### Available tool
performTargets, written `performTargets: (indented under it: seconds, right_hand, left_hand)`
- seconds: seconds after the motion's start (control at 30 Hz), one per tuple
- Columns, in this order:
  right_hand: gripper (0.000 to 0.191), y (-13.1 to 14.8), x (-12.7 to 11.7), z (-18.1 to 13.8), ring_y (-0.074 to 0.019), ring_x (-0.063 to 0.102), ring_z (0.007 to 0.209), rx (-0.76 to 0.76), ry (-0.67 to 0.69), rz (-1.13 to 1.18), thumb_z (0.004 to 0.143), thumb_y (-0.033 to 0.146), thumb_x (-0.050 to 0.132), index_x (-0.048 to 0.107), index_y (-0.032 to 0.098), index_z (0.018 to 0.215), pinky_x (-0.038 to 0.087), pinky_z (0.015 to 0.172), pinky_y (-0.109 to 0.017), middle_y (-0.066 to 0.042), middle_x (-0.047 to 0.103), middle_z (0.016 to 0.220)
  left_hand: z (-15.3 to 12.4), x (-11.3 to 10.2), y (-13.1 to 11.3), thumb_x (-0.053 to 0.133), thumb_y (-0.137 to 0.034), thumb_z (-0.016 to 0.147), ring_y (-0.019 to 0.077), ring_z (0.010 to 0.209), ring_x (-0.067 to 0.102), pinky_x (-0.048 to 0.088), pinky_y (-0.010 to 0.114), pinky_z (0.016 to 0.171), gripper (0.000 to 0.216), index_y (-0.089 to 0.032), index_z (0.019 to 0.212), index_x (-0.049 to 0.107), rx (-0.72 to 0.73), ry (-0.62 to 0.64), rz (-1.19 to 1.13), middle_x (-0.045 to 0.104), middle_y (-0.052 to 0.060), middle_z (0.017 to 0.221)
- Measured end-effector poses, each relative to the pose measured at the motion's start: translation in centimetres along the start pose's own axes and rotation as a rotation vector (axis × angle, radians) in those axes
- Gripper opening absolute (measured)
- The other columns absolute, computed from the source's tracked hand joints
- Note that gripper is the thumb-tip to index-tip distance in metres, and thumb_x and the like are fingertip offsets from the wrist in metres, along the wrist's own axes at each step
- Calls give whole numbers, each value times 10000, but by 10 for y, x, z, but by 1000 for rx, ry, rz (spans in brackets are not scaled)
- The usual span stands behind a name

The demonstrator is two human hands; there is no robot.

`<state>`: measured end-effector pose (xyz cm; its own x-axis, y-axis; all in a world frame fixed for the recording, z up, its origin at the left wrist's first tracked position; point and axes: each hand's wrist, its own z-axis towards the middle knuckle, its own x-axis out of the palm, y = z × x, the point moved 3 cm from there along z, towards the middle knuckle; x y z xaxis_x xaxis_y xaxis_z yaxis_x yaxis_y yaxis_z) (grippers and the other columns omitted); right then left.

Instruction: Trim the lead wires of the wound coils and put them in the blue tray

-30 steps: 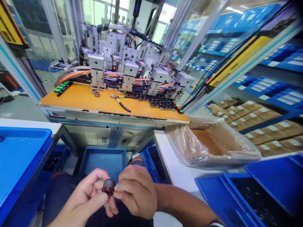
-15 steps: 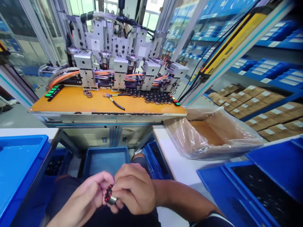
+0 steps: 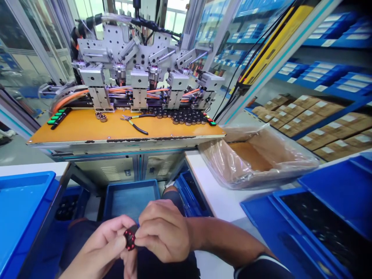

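Over my lap, my left hand (image 3: 112,242) grips a small motor stator (image 3: 130,239) between thumb and fingers. Red copper windings ring its dark round face, which is turned toward me. On its right edge, my right hand (image 3: 164,232) is closed, thumb and forefinger pinched against the part. Those fingertips hide some of the stator; whether they also hold a fine wire end I cannot tell.
Ahead, a multi-station machine (image 3: 139,81) stands over an orange bench top (image 3: 69,130) with pliers (image 3: 135,124), several dark round parts (image 3: 188,117) and a few coppery ones (image 3: 101,117). A plastic-lined box (image 3: 252,159) sits right; blue trays (image 3: 26,193) flank me.
The stator has turned in my left hand, its wound face now more toward me. My left thumb has come onto it. On the machine, upper cylinders have swung from upright to slanted or level.
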<state>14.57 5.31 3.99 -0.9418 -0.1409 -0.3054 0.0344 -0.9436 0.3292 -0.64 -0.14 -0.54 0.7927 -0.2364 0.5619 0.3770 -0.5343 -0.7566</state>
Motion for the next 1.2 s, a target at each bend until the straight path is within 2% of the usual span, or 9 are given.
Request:
performTargets:
  seconds: [0.17,0.3,0.37,0.53,0.63,0.77,0.9,1.1,1.2]
  right_hand:
    - [128,2,-1,-1,-102,604,613,111,-9,-78,955,166,543,608,144,847,516,580,-202,-27,631,691]
    - [98,4,0,-3,-118,621,646,165,-41,-91,943,140,540,606,144,871,532,607,-218,-39,644,712]
    - [90,5,2,-4,-116,614,638,182,-66,-71,932,129,554,604,144,859,524,604,-217,-35,640,700]
    - [77,11,8,-7,-109,578,634,421,-161,25,875,106,599,621,157,820,491,592,-219,-24,631,713]
    - [112,11,13,-10,-93,537,615,698,-183,236,842,129,624,606,159,735,460,578,-210,2,587,678]
    - [217,8,24,-19,-55,464,526,1065,-48,667,830,273,677,559,156,691,384,487,-170,40,527,619]
    - [384,1,33,-30,-42,466,463,1282,37,908,764,451,774,536,155,704,370,442,-152,60,526,558]
    - [449,-6,48,-39,-53,538,492,1226,53,1086,752,504,782,627,123,932,483,501,-178,37,577,643]
    - [333,-11,45,-36,-66,564,549,1005,-56,815,766,379,768,642,140,960,505,525,-194,-2,613,768]
  left_hand:
    - [-4,1,-8,830,-360,748,128,570,682,526,227,589,274,-230,866,619,280,-306,112,733,-26,661]
    - [-9,7,-11,920,-297,605,114,637,691,563,232,630,363,-207,651,571,505,-519,138,769,-23,928]
    - [-11,10,-13,928,-311,587,120,705,692,564,209,653,399,-212,613,542,612,-573,175,765,-31,879]
    - [-14,10,-15,899,-338,642,144,853,721,595,220,796,287,-301,808,668,718,-679,299,748,-49,834]
    - [-15,5,-14,864,-302,696,159,929,732,599,218,831,183,-307,830,740,737,-688,413,739,-34,959]
    - [-14,-4,-13,855,-261,703,189,961,744,617,242,817,121,-292,756,751,723,-658,427,757,-14,1064]
    - [-12,-14,-14,868,-240,685,224,969,760,631,292,829,138,-283,736,748,721,-616,394,797,-7,1014]
    - [-10,-25,-12,832,-147,718,253,1092,728,608,337,909,191,-309,795,769,710,-459,417,810,-18,1065]
    - [-3,-33,-12,785,-235,788,285,1199,668,568,432,981,89,-319,818,785,702,-414,339,783,5,1164]
